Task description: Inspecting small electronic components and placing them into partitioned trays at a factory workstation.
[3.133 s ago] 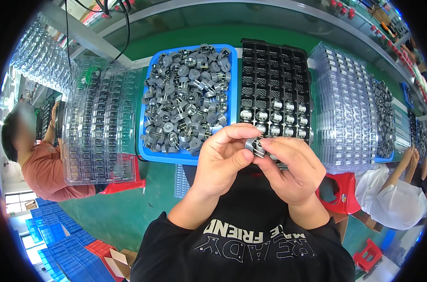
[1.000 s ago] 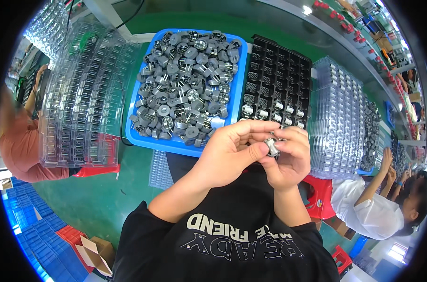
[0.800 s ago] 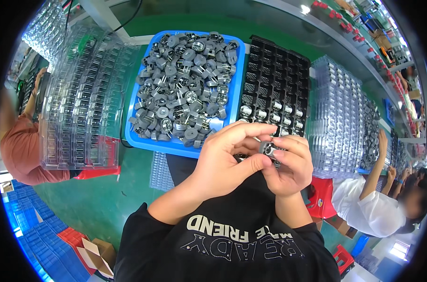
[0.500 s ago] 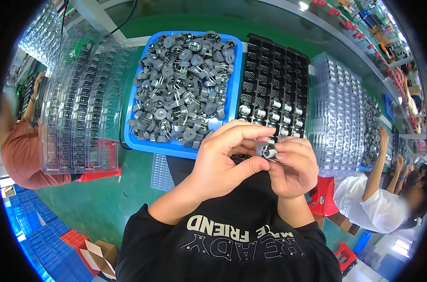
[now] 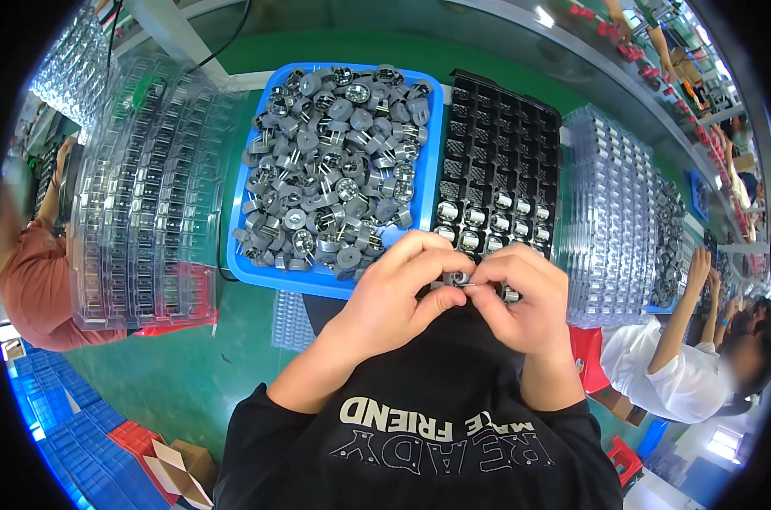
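Observation:
Just in front of my chest, I hold a small round grey plug part with metal pins (image 5: pixel 456 279) between my two hands. The thumb and fingers of my left hand (image 5: pixel 385 297) pinch it from the left. My right hand (image 5: pixel 525 297) closes thumb and forefinger on its right side, at what looks like a thin metal pin; the fingertips hide the exact grip. Beyond my left hand is a blue bin (image 5: pixel 249 274) heaped with similar grey parts (image 5: pixel 330 161). A black compartment tray (image 5: pixel 497 127) lies beyond my right hand, its nearer rows holding silver-topped parts (image 5: pixel 500 223).
Clear plastic trays (image 5: pixel 147 204) are stacked at left, and another stack (image 5: pixel 610 221) stands right of the black tray. People sit on both sides: a rust-coloured sleeve (image 5: pixel 37 285) at left, a white sleeve (image 5: pixel 683 374) at right. An open cardboard box (image 5: pixel 177 472) is at lower left.
Both hands have come closer together, and the part has shifted slightly left and turned. My right fingers now pinch its side. The view has tilted a little.

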